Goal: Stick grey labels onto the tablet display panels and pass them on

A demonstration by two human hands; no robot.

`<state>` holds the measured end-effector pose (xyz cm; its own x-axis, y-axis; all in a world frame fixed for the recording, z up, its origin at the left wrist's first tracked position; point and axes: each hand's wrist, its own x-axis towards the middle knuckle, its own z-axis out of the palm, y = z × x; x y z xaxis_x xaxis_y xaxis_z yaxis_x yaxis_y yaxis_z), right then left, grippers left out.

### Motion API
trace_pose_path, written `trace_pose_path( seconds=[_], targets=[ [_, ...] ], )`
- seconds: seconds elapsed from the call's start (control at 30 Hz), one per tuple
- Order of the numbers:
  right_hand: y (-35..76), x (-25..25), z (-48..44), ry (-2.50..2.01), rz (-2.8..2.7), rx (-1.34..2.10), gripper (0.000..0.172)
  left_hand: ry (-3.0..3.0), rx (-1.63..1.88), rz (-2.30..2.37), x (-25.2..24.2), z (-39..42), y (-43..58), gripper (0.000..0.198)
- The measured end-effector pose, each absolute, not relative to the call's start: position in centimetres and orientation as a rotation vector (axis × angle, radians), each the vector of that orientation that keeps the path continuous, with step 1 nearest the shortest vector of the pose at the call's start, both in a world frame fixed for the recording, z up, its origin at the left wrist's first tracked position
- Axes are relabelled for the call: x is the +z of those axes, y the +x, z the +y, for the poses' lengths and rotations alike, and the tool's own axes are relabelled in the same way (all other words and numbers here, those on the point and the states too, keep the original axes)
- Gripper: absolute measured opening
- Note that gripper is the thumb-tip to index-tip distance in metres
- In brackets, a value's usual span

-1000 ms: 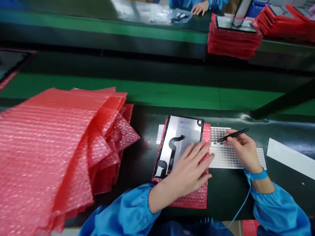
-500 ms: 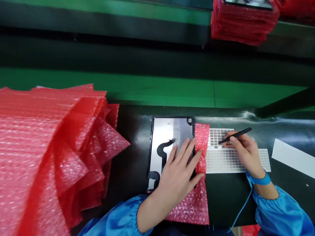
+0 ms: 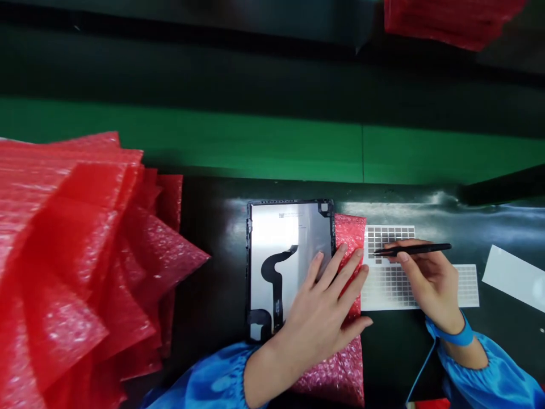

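A flat silver panel (image 3: 272, 233) with a black frame and black flex cables lies on the dark table, partly over a red bubble-wrap bag (image 3: 351, 227). My left hand (image 3: 326, 307) rests with fingers spread across the panel's right edge and the bag. Black tweezers (image 3: 421, 248) are pinched in my right hand (image 3: 432, 278), their tips over a white sheet of small grey squares (image 3: 389, 233). Beneath that hand is a second gridded sheet (image 3: 468, 284), wider than the first.
A big pile of red bubble-wrap bags (image 3: 85, 227) covers the left side. A white strip (image 3: 517, 278) lies at the far right. More red bags (image 3: 451, 23) are stacked on a shelf at the top right. A blue wrist strap (image 3: 455, 332) with a cord is on my right wrist.
The view has shifted. My left hand sits further right relative to the panel, more over the bag. The tweezers are held flatter, with their tips nearer the small sheet's left side.
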<state>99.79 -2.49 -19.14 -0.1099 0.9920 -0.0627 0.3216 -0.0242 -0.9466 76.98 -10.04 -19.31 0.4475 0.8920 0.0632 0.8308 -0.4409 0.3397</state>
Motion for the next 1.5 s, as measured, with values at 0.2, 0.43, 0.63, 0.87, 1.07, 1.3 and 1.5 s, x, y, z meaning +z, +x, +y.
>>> trace_pose_path(
  seconds=[0.2,0.43,0.63,0.87,1.07,1.3,1.5],
  targets=[
    [100.0,-18.9,-2.8,-1.438,-1.537,1.156,0.017,2.455,0.321,1.475,-19.3,-10.1,76.8,0.079],
    [100.1,-18.8,-2.7,-1.45,-1.557,1.143,0.017,2.509,0.346,1.523,-19.5,-10.2,77.0,0.073],
    [100.1,-18.9,-2.4,-1.411,-1.563,1.15,0.016,2.517,0.361,1.51,-19.6,-10.0,77.0,0.076],
    [99.7,-18.9,-1.9,-1.385,-1.522,1.176,0.014,2.542,0.365,1.484,-19.8,-10.1,76.9,0.079],
    [99.8,-19.1,-1.1,-1.384,-1.519,1.197,0.014,2.559,0.372,1.454,-20.2,-9.8,76.8,0.083],
    [100.5,-19.8,0.1,-1.343,-1.369,1.335,0.024,2.589,0.503,1.45,-19.3,-10.6,76.9,0.074],
    [100.2,-19.4,0.4,-1.298,-1.355,1.29,0.024,2.374,0.756,1.607,-17.9,-12.2,75.9,0.04]
  ],
)
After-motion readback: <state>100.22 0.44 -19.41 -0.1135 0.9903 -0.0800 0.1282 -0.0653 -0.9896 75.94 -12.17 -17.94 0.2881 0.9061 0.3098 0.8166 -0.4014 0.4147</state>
